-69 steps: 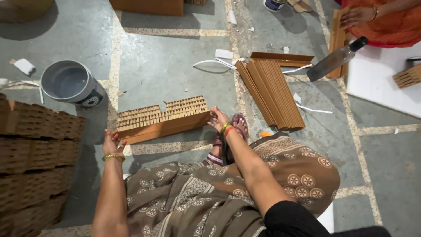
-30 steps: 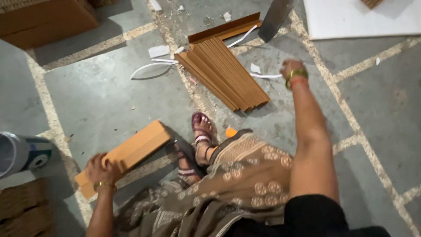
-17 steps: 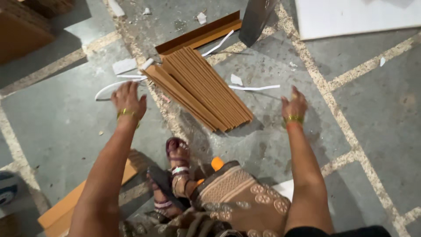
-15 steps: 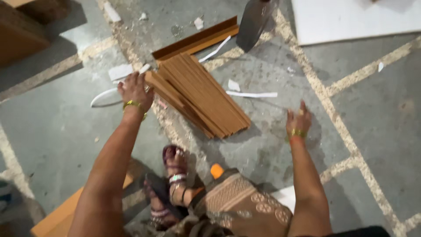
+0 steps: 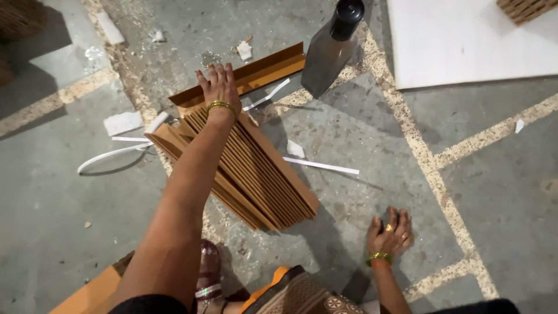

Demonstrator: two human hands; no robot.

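The left hand (image 5: pixel 218 87), fingers spread, rests flat on the far edge of a ribbed brown cardboard stack (image 5: pixel 244 168), while the right hand (image 5: pixel 390 231) presses spread on bare concrete floor (image 5: pixel 488 192).

Gold bangles circle both wrists, a ring sits on the right hand (image 5: pixel 390 231), arms bare.

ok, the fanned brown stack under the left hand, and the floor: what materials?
Brown stack: looks like corrugated cardboard sheets, matte tan, thin layered edges showing. Floor: apparently polished stone or concrete slabs, grey, with pale speckled joints. The left hand lies flat on the stack's far end.
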